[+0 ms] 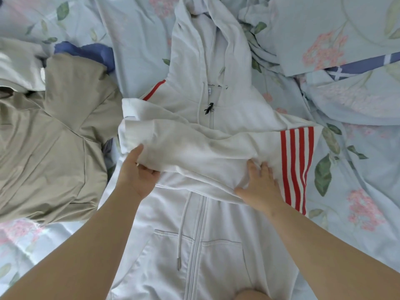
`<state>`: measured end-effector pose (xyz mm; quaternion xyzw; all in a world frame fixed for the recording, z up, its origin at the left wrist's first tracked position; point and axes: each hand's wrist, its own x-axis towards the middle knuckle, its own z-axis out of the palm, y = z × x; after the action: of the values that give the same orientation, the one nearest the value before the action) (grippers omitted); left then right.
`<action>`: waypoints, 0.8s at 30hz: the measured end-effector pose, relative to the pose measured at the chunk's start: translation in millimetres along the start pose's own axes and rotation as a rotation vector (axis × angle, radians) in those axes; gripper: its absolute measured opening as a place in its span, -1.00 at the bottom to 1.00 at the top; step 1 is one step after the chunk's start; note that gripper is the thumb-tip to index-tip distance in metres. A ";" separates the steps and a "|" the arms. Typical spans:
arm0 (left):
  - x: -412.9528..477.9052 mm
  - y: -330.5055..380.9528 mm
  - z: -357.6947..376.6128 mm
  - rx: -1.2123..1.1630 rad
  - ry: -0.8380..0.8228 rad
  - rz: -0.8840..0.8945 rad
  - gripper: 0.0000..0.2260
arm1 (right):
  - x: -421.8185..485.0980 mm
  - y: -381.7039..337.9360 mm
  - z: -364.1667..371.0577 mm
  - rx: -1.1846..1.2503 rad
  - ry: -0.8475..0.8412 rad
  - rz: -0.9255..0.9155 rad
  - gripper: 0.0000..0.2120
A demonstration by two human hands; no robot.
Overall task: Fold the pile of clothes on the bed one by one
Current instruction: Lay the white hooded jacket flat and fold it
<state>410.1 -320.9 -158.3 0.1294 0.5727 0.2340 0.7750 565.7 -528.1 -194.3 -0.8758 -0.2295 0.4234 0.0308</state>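
Head camera: my left hand (138,172) gripped the edge of a sleeve (205,148) folded across a white zip-up hoodie with red stripes (201,245). My right hand (259,185) pressed flat on that sleeve, fingers spread. The hoodie lay front-up on the pale blue floral bedsheet (357,148), lengthwise, with its hood pointing away from me.

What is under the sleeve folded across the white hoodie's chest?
The hoodie's zipped front: its zipper shows above and below the sleeve, the stretch between is covered. The left hand grips the sleeve edge; the right hand presses it.
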 end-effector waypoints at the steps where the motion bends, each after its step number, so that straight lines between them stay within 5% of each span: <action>1: 3.2 -0.8 -3.5 0.081 0.015 -0.007 -0.92 | 0.1 -0.3 -0.2 0.001 -0.006 0.000 -0.17; 5: 9.4 9.1 -4.5 0.072 -0.005 0.069 -0.92 | 1.9 -3.1 -3.6 0.085 0.005 0.015 -0.26; 10: 17.2 13.5 -10.4 0.280 0.152 0.082 -0.77 | 7.0 -24.8 -33.1 0.266 0.448 -0.074 -0.65; 16: 18.7 30.0 -6.3 0.355 0.085 0.272 -0.88 | 45.5 -52.0 -48.8 0.232 0.229 -0.071 -0.76; 19: 9.3 39.4 -10.3 0.302 -0.004 0.354 -0.88 | 43.5 -52.0 -48.5 0.327 0.503 -0.108 -0.88; 21: 13.2 37.6 -18.2 0.535 0.120 0.399 -0.89 | 40.0 -52.9 -47.1 0.424 0.652 -0.170 -0.87; 24: 27.3 27.8 -30.1 0.809 0.424 0.473 -0.83 | 34.3 -56.6 -39.2 0.272 0.601 -0.238 -0.65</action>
<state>382.0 -285.2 -177.2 0.4945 0.7171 0.1837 0.4555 592.4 -457.3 -180.1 -0.9164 -0.2521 0.1667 0.2625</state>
